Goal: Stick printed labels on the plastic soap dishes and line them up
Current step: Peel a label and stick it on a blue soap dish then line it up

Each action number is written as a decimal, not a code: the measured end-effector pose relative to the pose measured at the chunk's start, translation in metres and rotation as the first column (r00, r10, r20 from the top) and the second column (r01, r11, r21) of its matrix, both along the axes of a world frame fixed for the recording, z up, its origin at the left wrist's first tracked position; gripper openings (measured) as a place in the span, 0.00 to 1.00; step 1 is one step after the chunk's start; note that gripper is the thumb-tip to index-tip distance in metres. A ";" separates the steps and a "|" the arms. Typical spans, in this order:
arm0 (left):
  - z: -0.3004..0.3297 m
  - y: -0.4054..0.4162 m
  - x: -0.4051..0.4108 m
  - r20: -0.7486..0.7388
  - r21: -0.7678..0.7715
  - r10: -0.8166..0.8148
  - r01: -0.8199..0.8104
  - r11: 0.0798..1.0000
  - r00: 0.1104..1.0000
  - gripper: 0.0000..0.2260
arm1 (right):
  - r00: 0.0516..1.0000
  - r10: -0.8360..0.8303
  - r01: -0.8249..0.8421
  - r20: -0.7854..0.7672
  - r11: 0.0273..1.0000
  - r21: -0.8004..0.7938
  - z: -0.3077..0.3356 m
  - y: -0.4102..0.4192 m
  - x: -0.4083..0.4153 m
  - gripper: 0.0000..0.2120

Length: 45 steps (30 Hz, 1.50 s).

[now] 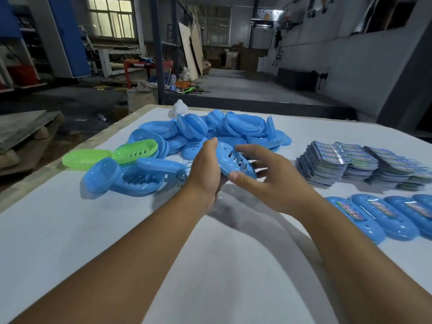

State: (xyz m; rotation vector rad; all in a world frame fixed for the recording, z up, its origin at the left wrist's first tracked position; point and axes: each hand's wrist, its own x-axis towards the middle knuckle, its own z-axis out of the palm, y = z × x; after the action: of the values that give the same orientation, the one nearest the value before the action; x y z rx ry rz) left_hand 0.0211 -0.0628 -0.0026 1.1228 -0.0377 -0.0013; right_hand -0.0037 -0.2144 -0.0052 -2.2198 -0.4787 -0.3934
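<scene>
Both hands hold one blue soap dish (235,161) above table (70,230) centre: left hand (205,169) grips it, right hand (264,181) pinches its near edge. Labelled dishes (383,216) line right edge; label stacks (360,162) behind, unlabelled pile (205,129) at far edge.

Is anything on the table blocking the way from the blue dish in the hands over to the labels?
Nothing visible. The dish is held above bare table, and the label stacks lie to its right.
</scene>
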 end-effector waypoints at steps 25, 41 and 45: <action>-0.009 0.062 0.006 0.318 0.948 0.127 -0.314 -0.045 0.940 0.17 | 0.941 -0.269 0.145 -0.205 0.869 -0.473 -0.005 -0.024 -0.001 0.30; -0.013 0.051 0.013 0.307 0.793 0.150 -0.340 0.506 0.940 0.15 | 0.952 -0.302 0.283 -0.049 0.931 -0.232 0.000 -0.013 -0.004 0.23; -0.013 0.033 0.006 0.208 0.656 0.009 -0.146 0.740 0.978 0.12 | 0.966 -0.177 0.228 -0.190 0.927 0.297 0.006 -0.002 -0.001 0.16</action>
State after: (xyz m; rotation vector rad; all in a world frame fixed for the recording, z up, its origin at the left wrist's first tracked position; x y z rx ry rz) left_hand 0.0272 -0.0295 -0.0156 1.8543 -0.1751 0.1844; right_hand -0.0052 -0.2164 0.0005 -1.9697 -0.0883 -0.3677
